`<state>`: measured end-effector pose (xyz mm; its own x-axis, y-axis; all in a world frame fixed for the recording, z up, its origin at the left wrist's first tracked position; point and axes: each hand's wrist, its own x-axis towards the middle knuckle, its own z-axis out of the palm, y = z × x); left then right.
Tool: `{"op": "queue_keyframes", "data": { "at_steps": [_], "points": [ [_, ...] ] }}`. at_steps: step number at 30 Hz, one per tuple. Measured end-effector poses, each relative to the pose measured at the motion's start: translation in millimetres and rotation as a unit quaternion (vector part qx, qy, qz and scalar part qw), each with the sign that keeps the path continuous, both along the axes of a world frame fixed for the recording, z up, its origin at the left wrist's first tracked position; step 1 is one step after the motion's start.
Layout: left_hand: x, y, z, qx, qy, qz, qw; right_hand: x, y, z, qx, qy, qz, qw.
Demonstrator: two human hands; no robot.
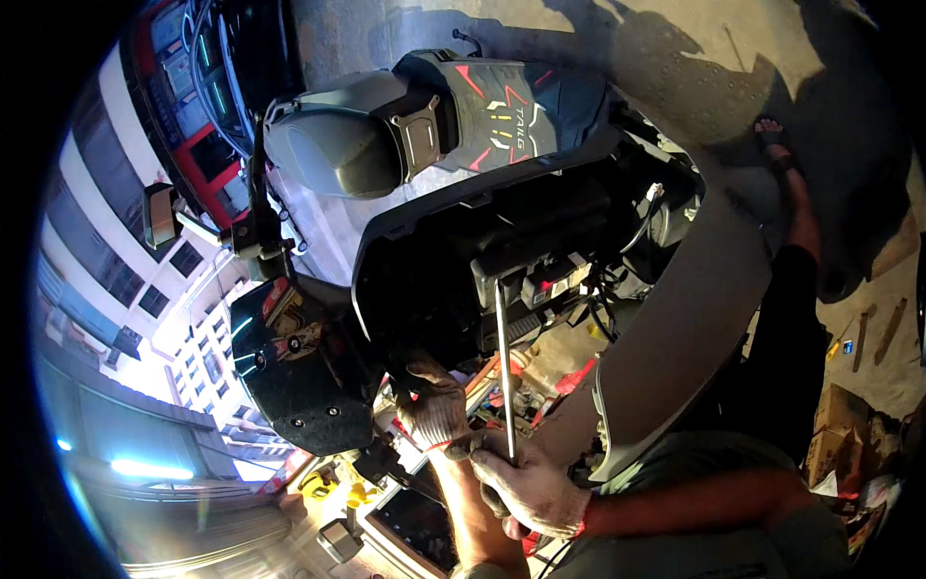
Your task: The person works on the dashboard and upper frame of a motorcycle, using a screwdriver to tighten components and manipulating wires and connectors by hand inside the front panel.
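Right hand [532,488] — gloved — grips a long metal rod [505,367].

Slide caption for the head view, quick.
Gloved right hand grips a long metal rod, gloved left hand beside the opened scooter.

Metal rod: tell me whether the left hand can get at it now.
Likely yes: the left hand is close by, and the metal rod looks uncovered above the right hand gripping it.

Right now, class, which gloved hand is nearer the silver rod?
Right: the right hand holds the silver rod at its lower end; the left hand is off to its left.
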<state>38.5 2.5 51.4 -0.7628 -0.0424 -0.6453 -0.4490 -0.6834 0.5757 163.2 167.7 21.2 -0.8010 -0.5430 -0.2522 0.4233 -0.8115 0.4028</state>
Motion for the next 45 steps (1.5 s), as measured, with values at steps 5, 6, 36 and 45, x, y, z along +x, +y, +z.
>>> {"op": "queue_keyframes", "data": {
  "at_steps": [5, 6, 36, 45],
  "points": [
    [4.8, -0.1, 2.9, -0.027, 0.0, 0.003, 1.0, 0.6, 6.4, -1.4, -0.016, -0.007, -0.017, 1.0],
    [7.9, 0.2, 6.0, -0.031, -0.001, 0.003, 1.0, 0.8, 10.4, -1.9, -0.002, -0.001, -0.016, 1.0],
    [15.6, -3.3, 9.8, -0.095, -0.047, -0.068, 0.992, 44.3, -69.8, 15.3, 0.262, 0.151, -0.067, 0.951],
    [5.6, -4.3, 6.9, -0.091, -0.045, -0.07, 0.992, 33.6, -68.0, 7.5, 0.229, 0.099, -0.016, 0.968]
  ]
}}
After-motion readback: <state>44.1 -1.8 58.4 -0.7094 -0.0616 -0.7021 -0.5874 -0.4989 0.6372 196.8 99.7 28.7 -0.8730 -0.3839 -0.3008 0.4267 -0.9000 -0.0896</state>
